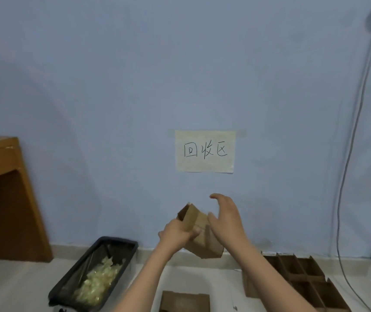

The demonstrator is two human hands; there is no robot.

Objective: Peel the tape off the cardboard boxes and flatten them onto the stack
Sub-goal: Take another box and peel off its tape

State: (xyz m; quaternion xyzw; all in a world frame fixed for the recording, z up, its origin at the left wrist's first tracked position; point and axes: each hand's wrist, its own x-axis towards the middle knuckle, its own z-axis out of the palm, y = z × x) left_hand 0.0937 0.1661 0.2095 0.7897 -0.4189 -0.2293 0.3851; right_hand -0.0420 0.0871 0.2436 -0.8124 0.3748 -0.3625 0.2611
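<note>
Cardboard box point(199, 233), held in mid-air before the wall: left hand point(176, 233) grips its left side, right hand point(226, 219) spread wide just beside it. Behind, a taped paper sign point(204, 151) reads "回收区". Near left, a black bin point(94, 273) holds crumpled tape point(100, 281).

recycling corner, plain room: handwritten paper sign point(204, 151) taped on wall, bin point(94, 273) of tape scraps, flattened cardboard stack point(304, 280) on floor.

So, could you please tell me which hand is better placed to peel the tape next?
Right hand: it hovers open beside the cardboard box, free to pick, while the left hand grips it.
</note>
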